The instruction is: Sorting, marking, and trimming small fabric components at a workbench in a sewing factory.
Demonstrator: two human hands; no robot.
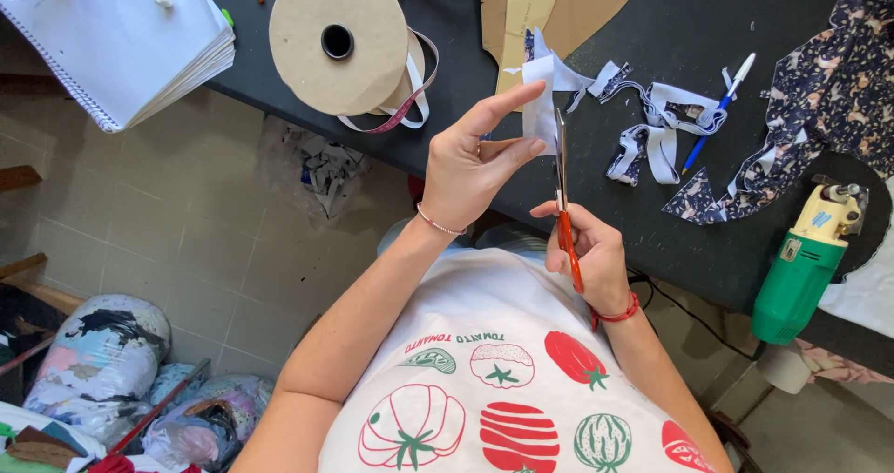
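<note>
My left hand (pixel 470 161) pinches a small white scrap of fabric (pixel 542 96) between thumb and fingers, holding it up over the edge of the black table (pixel 689 240). My right hand (pixel 591 254) grips orange-handled scissors (pixel 562 189), blades pointing up and closed against the right edge of the scrap. Both hands are close together above my lap, in front of a white shirt printed with tomatoes.
On the table lie a big cardboard spool (pixel 337 40) with tape, a spiral notebook (pixel 121 35), brown paper patterns (pixel 559 3), white and dark floral fabric strips (pixel 656 133), a blue pen (pixel 719 110), floral cloth (pixel 824 73) and a green electric cutter (pixel 808 263). Bags of scraps (pixel 102 352) sit on the tiled floor.
</note>
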